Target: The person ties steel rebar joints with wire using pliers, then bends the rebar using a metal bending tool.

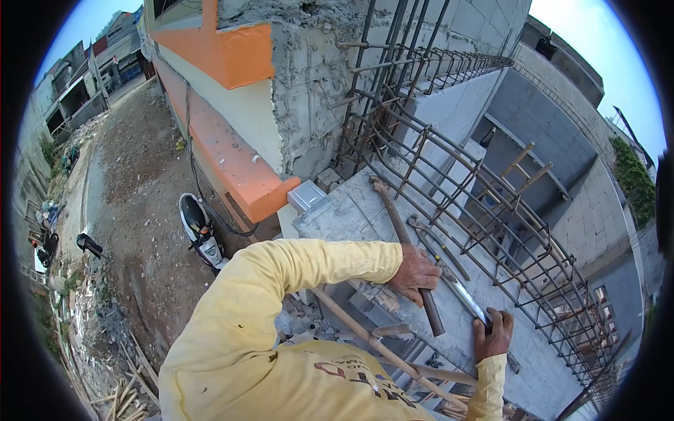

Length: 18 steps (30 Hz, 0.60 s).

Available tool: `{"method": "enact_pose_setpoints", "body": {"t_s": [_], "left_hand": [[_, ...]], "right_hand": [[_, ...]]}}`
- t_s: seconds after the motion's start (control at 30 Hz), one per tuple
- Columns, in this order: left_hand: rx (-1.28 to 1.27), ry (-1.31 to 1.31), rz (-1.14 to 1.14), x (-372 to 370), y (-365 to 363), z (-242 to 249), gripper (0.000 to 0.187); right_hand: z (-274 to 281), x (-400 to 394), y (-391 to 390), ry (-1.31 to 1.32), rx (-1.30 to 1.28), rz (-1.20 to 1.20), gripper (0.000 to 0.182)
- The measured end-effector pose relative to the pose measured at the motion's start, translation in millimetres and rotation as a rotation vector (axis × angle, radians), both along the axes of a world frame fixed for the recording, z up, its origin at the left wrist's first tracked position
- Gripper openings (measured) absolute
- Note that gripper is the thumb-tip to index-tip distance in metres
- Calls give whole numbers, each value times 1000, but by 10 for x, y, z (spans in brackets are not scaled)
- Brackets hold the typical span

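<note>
My left hand is wrapped round the handle of a hammer, whose head lies toward the upper end of the concrete slab. To the right, my right hand closes on the dark lower end of a shiny metal tool lying slantwise on the slab. Beside the hammer rests a tool with a ring-shaped end, and a pair of pincers lies close by. My fingers hide parts of both held tools.
A long rebar cage runs along the slab's right side, and upright bars rise from the corner. Bamboo poles cross below the slab's left edge. An orange ledge juts out at the left, above a parked motorcycle.
</note>
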State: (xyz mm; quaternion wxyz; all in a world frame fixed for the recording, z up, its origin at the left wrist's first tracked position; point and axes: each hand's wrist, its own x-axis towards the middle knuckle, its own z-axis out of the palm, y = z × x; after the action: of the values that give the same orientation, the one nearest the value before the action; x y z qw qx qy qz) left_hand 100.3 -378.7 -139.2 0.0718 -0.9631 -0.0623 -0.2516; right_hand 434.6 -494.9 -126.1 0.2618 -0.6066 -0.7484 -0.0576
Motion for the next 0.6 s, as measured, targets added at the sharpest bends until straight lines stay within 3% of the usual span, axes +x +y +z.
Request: {"method": "enact_pose_setpoints", "body": {"t_s": [0.07,0.2,0.47,0.6], "left_hand": [[-1,-110,-54,44,49,14,58],[-83,-75,-15,14,-101,59,59],[-282,300,26,-266,-217,311,57],[-223,-27,-51,-500,-216,289,48]], "right_hand": [[-2,-44,-17,-65,-30,-46,36],[0,-69,-21,-82,-34,-86,37],[45,-119,-13,-53,-21,-85,34],[25,-96,-11,-50,-8,-78,34]]}}
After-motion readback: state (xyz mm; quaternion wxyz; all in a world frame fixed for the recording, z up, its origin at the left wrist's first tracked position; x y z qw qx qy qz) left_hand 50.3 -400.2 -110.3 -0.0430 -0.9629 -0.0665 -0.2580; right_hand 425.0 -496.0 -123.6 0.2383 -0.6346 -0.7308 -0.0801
